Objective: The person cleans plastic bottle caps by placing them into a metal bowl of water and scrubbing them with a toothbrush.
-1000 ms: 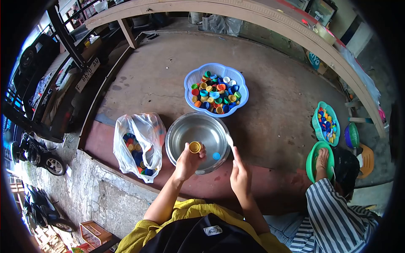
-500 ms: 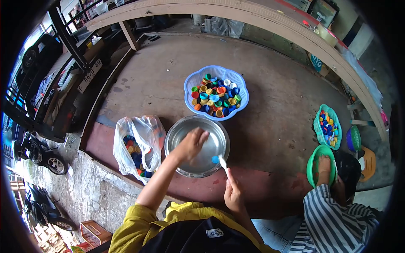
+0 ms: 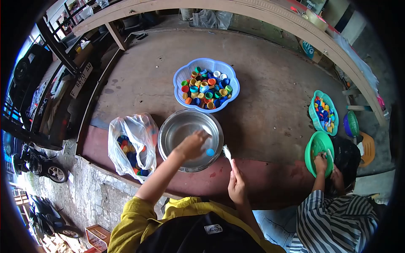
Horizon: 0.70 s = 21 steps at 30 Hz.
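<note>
A round metal basin (image 3: 166, 158) stands at the table's front edge, with a light-blue bottle cap (image 3: 210, 152) in it. Over the basin is my left hand (image 3: 194, 144), its fingers blurred and partly hidden. Just right of the rim, my right hand (image 3: 237, 185) grips a white brush (image 3: 228, 153), bristles pointing up and away from me. Behind the basin sits a blue plastic basket (image 3: 180, 72) of colourful bottle caps (image 3: 209, 87). On the left, a white plastic bag (image 3: 117, 154) holds more caps.
To my right, a person in a striped shirt (image 3: 333, 215) has a hand (image 3: 320, 162) and a white brush in a green basin (image 3: 308, 155). A turquoise basket (image 3: 314, 116) of caps stands beyond it. A wooden beam (image 3: 270, 10) crosses the far side.
The brush has come away from the blue cap, which now lies apart from it in the basin. My left hand has shifted slightly. The other person's brush has come into view.
</note>
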Each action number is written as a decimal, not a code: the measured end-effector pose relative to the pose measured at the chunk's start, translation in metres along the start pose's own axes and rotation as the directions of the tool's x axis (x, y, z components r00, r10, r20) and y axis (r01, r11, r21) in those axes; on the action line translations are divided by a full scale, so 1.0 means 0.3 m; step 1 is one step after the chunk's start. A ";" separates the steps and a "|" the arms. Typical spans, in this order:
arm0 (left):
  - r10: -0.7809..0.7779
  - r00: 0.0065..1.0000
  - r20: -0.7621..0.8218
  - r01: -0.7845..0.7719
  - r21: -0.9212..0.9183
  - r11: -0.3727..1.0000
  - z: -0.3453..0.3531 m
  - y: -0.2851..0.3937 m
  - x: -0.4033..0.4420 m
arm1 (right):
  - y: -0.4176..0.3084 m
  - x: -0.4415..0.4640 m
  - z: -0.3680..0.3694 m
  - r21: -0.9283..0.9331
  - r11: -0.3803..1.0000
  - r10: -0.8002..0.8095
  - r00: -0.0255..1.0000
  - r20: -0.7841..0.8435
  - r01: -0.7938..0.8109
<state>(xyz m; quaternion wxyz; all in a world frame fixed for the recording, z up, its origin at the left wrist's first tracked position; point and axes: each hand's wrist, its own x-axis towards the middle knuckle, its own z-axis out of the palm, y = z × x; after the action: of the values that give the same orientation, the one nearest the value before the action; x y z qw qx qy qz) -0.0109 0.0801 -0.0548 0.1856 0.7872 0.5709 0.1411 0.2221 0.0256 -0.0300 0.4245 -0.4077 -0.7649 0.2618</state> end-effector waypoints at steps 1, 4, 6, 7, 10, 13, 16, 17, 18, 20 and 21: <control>-0.062 0.994 0.087 0.067 -0.053 0.996 -0.016 0.056 -0.017 | 0.004 0.000 0.006 0.019 1.000 -0.010 1.000 -0.005 0.010; -0.046 0.996 0.073 0.047 -0.013 0.999 0.008 0.102 -0.035 | -0.016 0.004 -0.013 -0.062 0.994 0.103 0.985 0.136 -0.095; -0.061 0.997 0.047 0.064 -0.065 0.996 0.029 0.100 -0.028 | -0.023 0.007 -0.008 -0.033 0.996 0.081 0.992 0.098 -0.078; -0.058 0.997 0.050 0.063 -0.105 0.993 0.035 0.097 -0.024 | -0.024 0.012 -0.004 -0.018 0.998 0.068 0.995 0.076 -0.067; -0.055 0.998 0.032 0.060 -0.194 0.979 0.051 0.067 -0.012 | -0.011 0.008 0.007 -0.019 1.000 0.014 0.999 0.039 -0.013; -0.072 0.997 -0.039 0.061 -0.223 0.973 0.050 0.034 -0.020 | -0.014 0.007 0.006 0.001 0.999 0.038 0.998 0.051 -0.038; -0.116 0.988 -0.105 0.084 -0.268 0.960 0.028 -0.016 -0.035 | -0.015 0.006 0.009 0.023 0.998 0.051 0.997 0.051 -0.053; -0.129 0.985 -0.111 0.094 -0.276 0.957 0.021 -0.028 -0.041 | -0.016 0.009 0.015 0.028 0.999 0.033 0.999 0.039 -0.034; -0.142 0.983 -0.119 0.104 -0.284 0.953 0.007 -0.035 -0.047 | -0.017 0.011 0.020 0.033 0.999 0.014 1.000 0.027 -0.015; -0.161 0.974 -0.157 0.110 -0.291 0.950 -0.010 -0.042 -0.065 | -0.021 0.009 0.024 0.032 0.999 0.016 0.999 0.036 -0.017; -0.179 0.970 -0.165 0.118 -0.323 0.939 -0.018 -0.042 -0.074 | -0.024 0.007 0.022 0.027 0.999 0.036 0.998 0.056 -0.037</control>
<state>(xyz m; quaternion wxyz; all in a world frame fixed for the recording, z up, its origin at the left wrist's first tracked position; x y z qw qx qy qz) -0.0309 0.0633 -0.0559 0.2617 0.6853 0.6148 0.2897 0.2129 0.0232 -0.0268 0.4041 -0.4081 -0.7649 0.2916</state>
